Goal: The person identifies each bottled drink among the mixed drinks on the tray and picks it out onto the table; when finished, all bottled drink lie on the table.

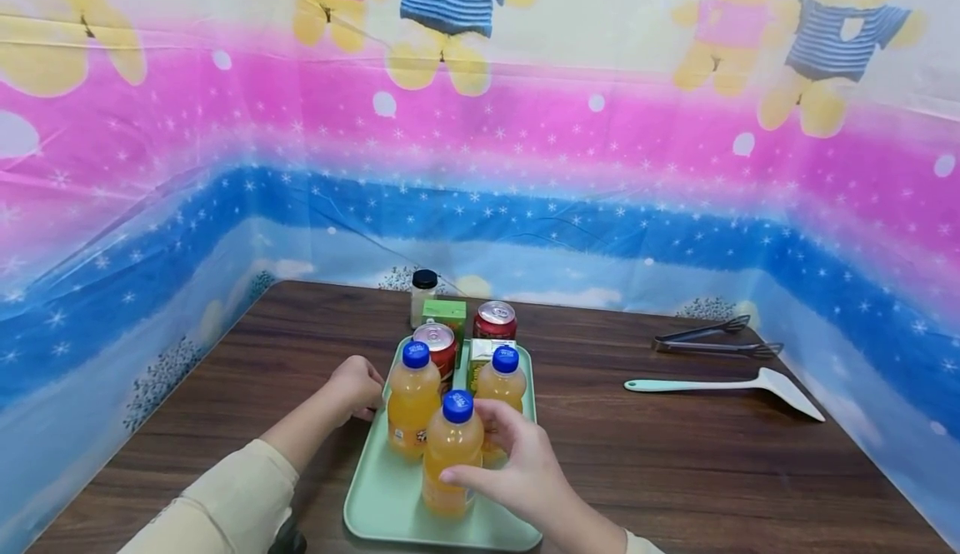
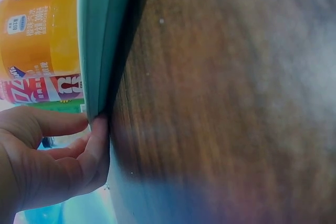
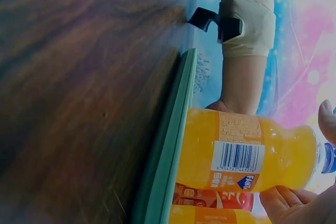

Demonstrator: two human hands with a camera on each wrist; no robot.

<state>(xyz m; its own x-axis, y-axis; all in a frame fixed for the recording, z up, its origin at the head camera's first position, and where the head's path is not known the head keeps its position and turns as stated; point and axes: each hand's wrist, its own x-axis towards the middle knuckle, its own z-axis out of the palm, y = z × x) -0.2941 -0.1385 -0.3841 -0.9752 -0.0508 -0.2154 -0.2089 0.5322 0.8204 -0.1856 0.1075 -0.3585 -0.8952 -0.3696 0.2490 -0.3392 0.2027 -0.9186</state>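
My left hand [image 1: 358, 387] pinches the left rim of a light green tray [image 1: 375, 521], thumb above and fingers at its underside in the left wrist view. On the tray stand three orange soda bottles with blue caps. My right hand [image 1: 528, 462] holds the front orange soda bottle [image 1: 452, 454], thumb across its front and fingers round its right side. That bottle stands upright near the tray's middle. Behind it are a left bottle [image 1: 412, 404] and a right bottle [image 1: 501, 383], the latter partly hidden by my right hand.
Farther back on the tray are a red can [image 1: 437, 344], a green carton [image 1: 447, 314], a small carton [image 1: 482, 352] and another red can [image 1: 495, 321]. A black-lidded jar [image 1: 423, 296] stands at the rear. Metal tongs [image 1: 712, 341] and a spatula [image 1: 697, 385] lie right on the wooden table [image 1: 675, 471].
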